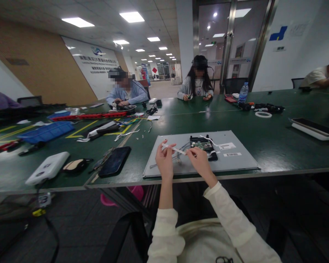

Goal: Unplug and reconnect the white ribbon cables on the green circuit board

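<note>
While the left hand (pixel 165 155) has a white strip (pixel 178 150) pinched in its grip near one end, the right hand (pixel 199 160) has it nipped between fingertips further along, just below centre frame. It's skinny, plain and pretty straight, slanting down rightward over a grey panel (pixel 245 163) carrying a green circuit board (pixel 200 145).

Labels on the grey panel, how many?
2 on the panel, right of the circuit board: upper label, and barcode label below it. The left hand or right hand may hide others.
</note>
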`<state>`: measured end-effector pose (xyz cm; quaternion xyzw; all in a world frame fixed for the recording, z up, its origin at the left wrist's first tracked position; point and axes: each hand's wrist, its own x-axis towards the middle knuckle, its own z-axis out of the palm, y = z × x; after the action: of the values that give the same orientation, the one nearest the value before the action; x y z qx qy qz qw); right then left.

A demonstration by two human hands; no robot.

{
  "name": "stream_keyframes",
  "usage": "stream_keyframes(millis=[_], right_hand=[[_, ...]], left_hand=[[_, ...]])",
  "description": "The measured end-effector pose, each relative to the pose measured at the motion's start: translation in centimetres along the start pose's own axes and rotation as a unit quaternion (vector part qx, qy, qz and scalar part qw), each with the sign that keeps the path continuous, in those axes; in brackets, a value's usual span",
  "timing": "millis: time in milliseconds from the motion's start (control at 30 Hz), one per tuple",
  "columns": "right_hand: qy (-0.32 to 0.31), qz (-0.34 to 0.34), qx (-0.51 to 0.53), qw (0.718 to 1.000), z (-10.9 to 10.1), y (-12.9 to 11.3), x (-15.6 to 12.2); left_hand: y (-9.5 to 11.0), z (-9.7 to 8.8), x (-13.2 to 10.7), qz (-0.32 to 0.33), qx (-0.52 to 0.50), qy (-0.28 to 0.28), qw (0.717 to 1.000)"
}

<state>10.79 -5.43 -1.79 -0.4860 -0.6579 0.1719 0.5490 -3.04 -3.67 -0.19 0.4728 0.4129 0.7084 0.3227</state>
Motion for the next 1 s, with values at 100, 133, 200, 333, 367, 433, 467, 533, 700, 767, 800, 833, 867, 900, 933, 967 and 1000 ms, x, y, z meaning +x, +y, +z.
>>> stream_keyframes(millis=[100, 133, 200, 333, 367, 433, 467, 533, 700, 767, 800, 833, 867, 900, 933, 967, 1000], right_hand=[[0.026, 0.037, 0.025, 0.999, 0.1, 0.1, 0.1], [0.025, 0.038, 0.044, 0.998, 0.1, -0.1, 0.0], [0.005, 0.012, 0.082, 0.997, 0.1, -0.5, -0.1], [-0.054, -0.098, 0.077, 0.991, 0.1, -1.2, -0.4], [-0.057, -0.119, 0.064, 0.989, 0.1, -1.2, -0.4], [-0.047, -0.141, 0.049, 0.988, 0.0, -1.2, -0.5], [-0.037, -0.147, 0.049, 0.987, 0.0, -1.2, -0.5], [-0.02, -0.153, 0.055, 0.987, 0.0, -1.1, -0.5], [-0.013, -0.116, 0.053, 0.992, 0.0, -1.4, -0.7], [-0.013, -0.11, 0.045, 0.993, 0.0, -1.5, -0.8], [-0.017, -0.112, 0.037, 0.993, -0.1, -1.5, -0.8], [-0.024, -0.115, 0.027, 0.993, -0.1, -1.6, -0.8], [-0.034, -0.118, 0.014, 0.992, -0.1, -1.6, -0.8], [-0.046, -0.118, 0.0, 0.992, -0.1, -1.5, -0.7], [-0.058, -0.117, -0.012, 0.991, -0.1, -1.5, -0.7], [-0.066, -0.112, -0.02, 0.991, -0.1, -1.4, -0.7], [-0.07, -0.105, -0.022, 0.992, -0.1, -1.3, -0.6]], left_hand=[[-0.2, -0.1, 0.2, -0.011, -0.014, 0.026, 1.0], [-0.2, -0.2, 0.2, -0.013, -0.016, 0.031, 0.999], [-0.3, -0.2, 0.3, -0.016, -0.01, 0.03, 0.999], [-0.6, -0.3, 0.3, -0.025, 0.001, 0.005, 1.0], [-0.7, -0.3, 0.3, -0.028, 0.003, -0.004, 1.0], [-0.8, -0.3, 0.3, -0.035, 0.014, -0.019, 0.999], [-0.8, -0.3, 0.3, -0.038, 0.024, -0.025, 0.999], [-0.9, -0.2, 0.3, -0.046, 0.041, -0.032, 0.998], [-0.9, -0.2, 0.3, -0.05, 0.052, -0.04, 0.997], [-1.0, -0.2, 0.3, -0.049, 0.052, -0.041, 0.997], [-1.0, -0.2, 0.3, -0.049, 0.052, -0.039, 0.997], [-1.0, -0.2, 0.3, -0.049, 0.052, -0.036, 0.997], [-1.0, -0.3, 0.3, -0.048, 0.051, -0.033, 0.997], [-1.0, -0.3, 0.3, -0.048, 0.05, -0.029, 0.997], [-1.0, -0.3, 0.4, -0.049, 0.05, -0.027, 0.997], [-1.0, -0.3, 0.4, -0.05, 0.049, -0.024, 0.997], [-1.1, -0.3, 0.4, -0.052, 0.049, -0.024, 0.997]])
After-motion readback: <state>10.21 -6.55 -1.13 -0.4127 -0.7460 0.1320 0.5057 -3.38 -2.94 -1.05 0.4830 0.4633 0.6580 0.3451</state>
